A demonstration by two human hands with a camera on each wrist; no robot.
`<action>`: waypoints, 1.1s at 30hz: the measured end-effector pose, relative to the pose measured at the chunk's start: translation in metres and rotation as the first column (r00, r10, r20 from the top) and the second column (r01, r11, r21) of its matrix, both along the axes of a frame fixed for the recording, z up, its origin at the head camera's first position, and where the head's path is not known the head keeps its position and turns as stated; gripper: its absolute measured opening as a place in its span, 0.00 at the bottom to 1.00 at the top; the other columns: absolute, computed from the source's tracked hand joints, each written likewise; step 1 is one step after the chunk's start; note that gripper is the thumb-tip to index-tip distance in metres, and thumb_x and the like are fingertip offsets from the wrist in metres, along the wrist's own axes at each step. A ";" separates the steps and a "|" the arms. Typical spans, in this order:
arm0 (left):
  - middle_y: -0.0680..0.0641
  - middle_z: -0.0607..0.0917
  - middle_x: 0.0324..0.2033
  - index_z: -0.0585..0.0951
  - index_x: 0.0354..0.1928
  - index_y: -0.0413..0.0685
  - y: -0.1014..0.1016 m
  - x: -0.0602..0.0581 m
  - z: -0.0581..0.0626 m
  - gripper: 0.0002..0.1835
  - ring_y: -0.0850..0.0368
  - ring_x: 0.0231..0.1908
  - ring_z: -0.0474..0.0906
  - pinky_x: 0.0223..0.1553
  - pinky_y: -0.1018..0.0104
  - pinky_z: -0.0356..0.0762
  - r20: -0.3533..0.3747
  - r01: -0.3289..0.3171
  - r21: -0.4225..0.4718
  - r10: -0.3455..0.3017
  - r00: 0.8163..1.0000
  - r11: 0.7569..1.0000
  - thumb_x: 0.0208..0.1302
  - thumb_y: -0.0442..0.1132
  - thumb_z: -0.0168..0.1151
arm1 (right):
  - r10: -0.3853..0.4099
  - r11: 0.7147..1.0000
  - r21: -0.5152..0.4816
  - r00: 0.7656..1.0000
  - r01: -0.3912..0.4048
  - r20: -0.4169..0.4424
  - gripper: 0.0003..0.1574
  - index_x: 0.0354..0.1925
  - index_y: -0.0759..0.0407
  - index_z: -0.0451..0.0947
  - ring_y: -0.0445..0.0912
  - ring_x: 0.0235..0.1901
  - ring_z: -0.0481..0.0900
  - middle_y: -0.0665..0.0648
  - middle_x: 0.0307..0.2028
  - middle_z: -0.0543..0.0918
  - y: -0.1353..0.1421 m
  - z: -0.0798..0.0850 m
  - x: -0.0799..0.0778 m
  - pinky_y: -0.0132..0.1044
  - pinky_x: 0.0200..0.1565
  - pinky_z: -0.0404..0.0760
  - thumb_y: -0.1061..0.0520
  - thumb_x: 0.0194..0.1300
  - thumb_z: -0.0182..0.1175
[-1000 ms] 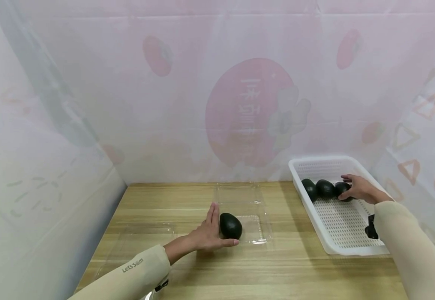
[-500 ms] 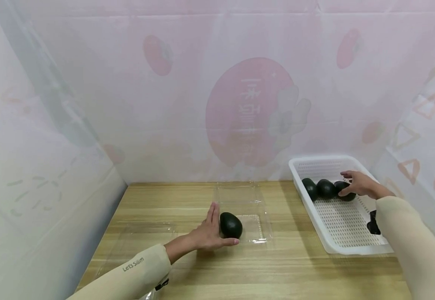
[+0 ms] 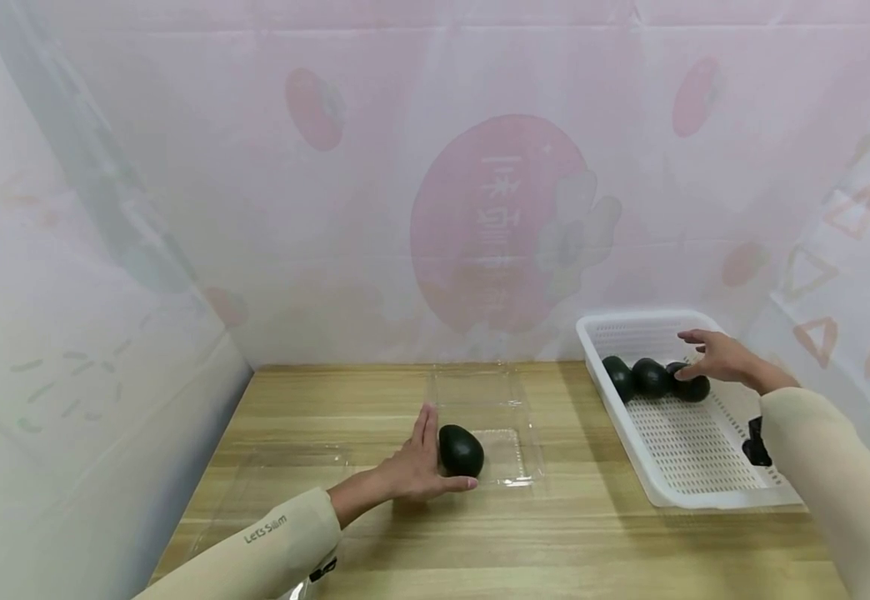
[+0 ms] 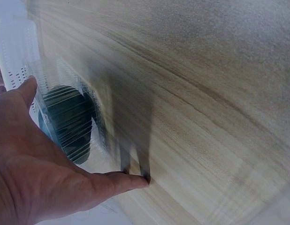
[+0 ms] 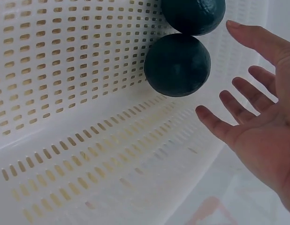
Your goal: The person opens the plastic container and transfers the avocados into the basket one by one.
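A dark green avocado [image 3: 461, 451] sits in the left part of a clear plastic clamshell box [image 3: 510, 454], whose lid lies folded back. My left hand [image 3: 414, 468] is against the box's left side, fingers straight and thumb spread along the front edge. In the left wrist view, the thumb touches the box wall [image 4: 91, 93]. At the right, several avocados lie in a row inside a white perforated basket [image 3: 648, 483]. My right hand [image 3: 727, 360] hovers by the rightmost avocado [image 3: 693, 388], fingers spread. The right wrist view shows a gap between these fingers [image 5: 213, 123] and the avocados.
Another clear plastic box [image 3: 285, 471] lies on the wooden table [image 3: 495, 542] at the left, partly behind the left sleeve. Printed cloth walls [image 3: 360, 250] enclose the table at the back and both sides.
My right hand has lifted slightly and drawn right, its fingers coming away from the rightmost avocado. That avocado has shifted a little to the right. The left hand has stayed put.
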State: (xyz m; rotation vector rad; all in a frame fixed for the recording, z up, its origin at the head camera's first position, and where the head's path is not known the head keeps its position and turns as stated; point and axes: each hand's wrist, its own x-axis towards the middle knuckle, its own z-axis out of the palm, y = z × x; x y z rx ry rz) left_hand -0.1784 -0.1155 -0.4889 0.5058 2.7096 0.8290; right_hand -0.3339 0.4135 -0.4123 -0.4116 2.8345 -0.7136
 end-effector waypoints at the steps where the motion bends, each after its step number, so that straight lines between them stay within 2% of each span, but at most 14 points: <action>1: 0.26 0.37 0.82 0.36 0.82 0.28 0.000 0.000 -0.002 0.74 0.20 0.74 0.59 0.67 0.31 0.69 -0.002 0.003 0.005 -0.003 1.000 1.000 0.61 0.75 0.66 | -0.001 1.000 0.000 1.000 0.001 -0.007 0.55 0.74 0.83 0.56 0.83 0.67 0.61 0.87 0.71 0.61 -0.001 0.002 0.000 0.75 0.62 0.71 0.58 0.63 0.75; 11: 0.31 0.34 0.83 0.35 0.84 0.34 -0.002 -0.012 -0.023 0.74 0.20 0.74 0.60 0.69 0.32 0.68 -0.010 -0.024 0.003 0.024 1.000 1.000 0.60 0.75 0.68 | 0.023 1.000 -0.012 0.995 -0.025 -0.095 0.55 0.76 0.77 0.59 0.80 0.69 0.65 0.84 0.72 0.63 -0.014 0.011 -0.007 0.76 0.63 0.69 0.54 0.64 0.76; 15: 0.32 0.34 0.83 0.35 0.84 0.34 -0.002 -0.012 -0.026 0.74 0.20 0.73 0.59 0.69 0.31 0.68 -0.014 -0.023 0.006 0.023 1.000 1.000 0.59 0.73 0.69 | 0.040 0.999 -0.020 0.992 -0.043 -0.123 0.53 0.75 0.76 0.61 0.79 0.68 0.67 0.83 0.71 0.65 -0.020 0.016 -0.006 0.76 0.63 0.69 0.55 0.64 0.76; 21: 0.32 0.34 0.83 0.36 0.84 0.34 -0.001 -0.012 -0.026 0.74 0.20 0.74 0.59 0.69 0.31 0.68 -0.008 -0.023 0.002 0.023 1.000 1.000 0.59 0.75 0.68 | 0.058 0.998 -0.020 0.985 -0.062 -0.162 0.51 0.75 0.74 0.64 0.77 0.67 0.71 0.82 0.71 0.67 -0.032 0.023 -0.003 0.74 0.63 0.71 0.54 0.64 0.76; 23: 0.31 0.35 0.83 0.36 0.84 0.33 0.000 -0.009 -0.017 0.74 0.20 0.74 0.59 0.69 0.31 0.68 0.005 -0.026 -0.003 0.026 1.000 1.000 0.60 0.74 0.68 | 0.066 0.997 -0.029 0.984 -0.072 -0.165 0.51 0.75 0.74 0.64 0.77 0.67 0.70 0.82 0.71 0.67 -0.037 0.024 -0.002 0.74 0.63 0.71 0.55 0.64 0.76; 28: 0.31 0.34 0.83 0.34 0.84 0.33 0.001 -0.005 -0.008 0.74 0.20 0.74 0.59 0.69 0.32 0.67 0.021 -0.024 -0.017 0.024 0.999 1.000 0.61 0.76 0.66 | 0.088 0.995 -0.038 0.981 -0.096 -0.173 0.50 0.75 0.74 0.64 0.77 0.67 0.70 0.81 0.71 0.67 -0.047 0.025 0.000 0.73 0.63 0.72 0.57 0.64 0.76; 30: 0.32 0.34 0.83 0.34 0.84 0.34 0.000 -0.007 -0.013 0.75 0.20 0.74 0.59 0.69 0.32 0.67 0.010 -0.021 -0.015 0.021 1.000 1.000 0.60 0.79 0.64 | 0.096 0.994 -0.036 0.979 -0.104 -0.180 0.50 0.75 0.74 0.65 0.76 0.67 0.71 0.81 0.71 0.68 -0.050 0.025 0.000 0.73 0.62 0.73 0.56 0.64 0.76; 33: 0.31 0.33 0.83 0.34 0.84 0.33 0.000 -0.006 -0.012 0.75 0.20 0.74 0.59 0.69 0.31 0.67 0.006 -0.016 -0.005 0.016 1.000 1.000 0.59 0.79 0.63 | 0.107 0.993 -0.036 0.976 -0.116 -0.188 0.50 0.75 0.73 0.65 0.75 0.67 0.71 0.80 0.72 0.68 -0.054 0.026 0.000 0.72 0.62 0.73 0.54 0.65 0.76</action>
